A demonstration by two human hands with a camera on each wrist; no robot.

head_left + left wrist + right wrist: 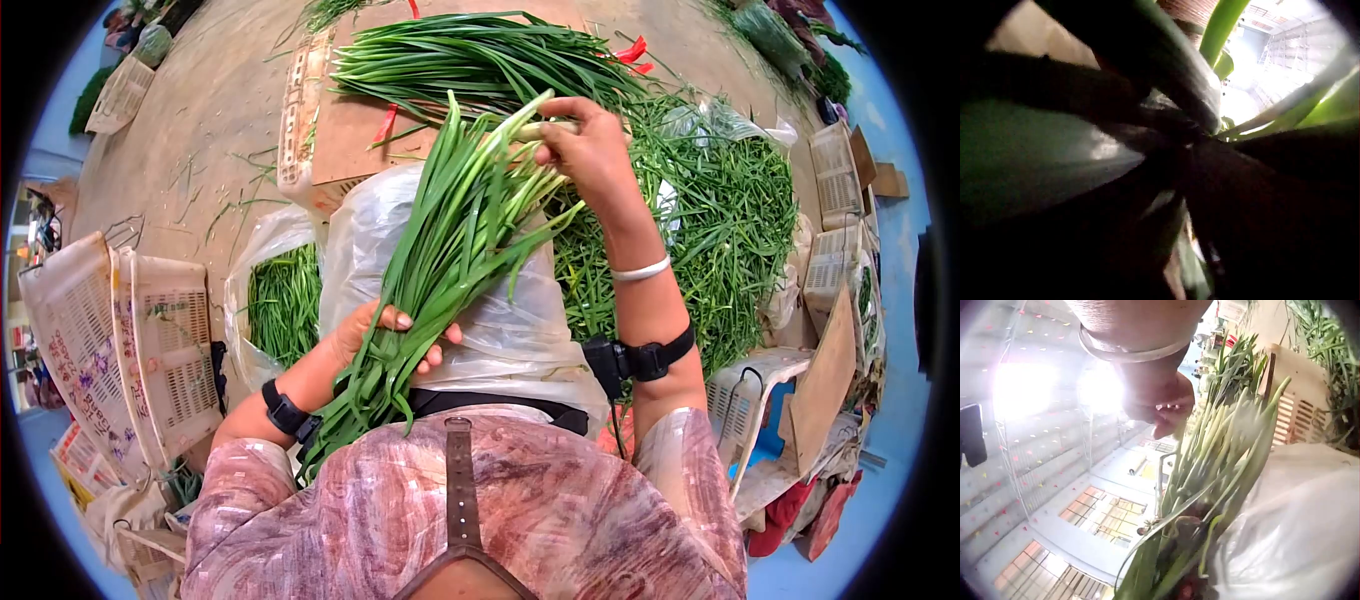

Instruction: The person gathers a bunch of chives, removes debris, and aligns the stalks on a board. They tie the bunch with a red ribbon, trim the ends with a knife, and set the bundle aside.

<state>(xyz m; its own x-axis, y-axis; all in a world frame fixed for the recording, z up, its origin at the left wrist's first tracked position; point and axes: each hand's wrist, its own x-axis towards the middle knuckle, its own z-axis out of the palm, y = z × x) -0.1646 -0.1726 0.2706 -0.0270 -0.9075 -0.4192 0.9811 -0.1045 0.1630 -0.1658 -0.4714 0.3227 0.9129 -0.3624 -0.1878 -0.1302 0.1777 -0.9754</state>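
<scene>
A: Where does the bunch of chives (450, 250) lie?

B: Its long axis runs from 7 o'clock up to 1 o'clock, held over a clear plastic bag (520, 320).

A: And the hands?

B: The left hand (385, 340) wraps the flat, limp leaf ends; the right hand (590, 150) pinches the pale, firm stem ends. A loose heap of chives (730, 220) lies at 3 o'clock.

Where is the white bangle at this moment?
In the head view, the white bangle circles the right forearm, between the right hand gripping the chive bunch and the black wrist strap.
</scene>
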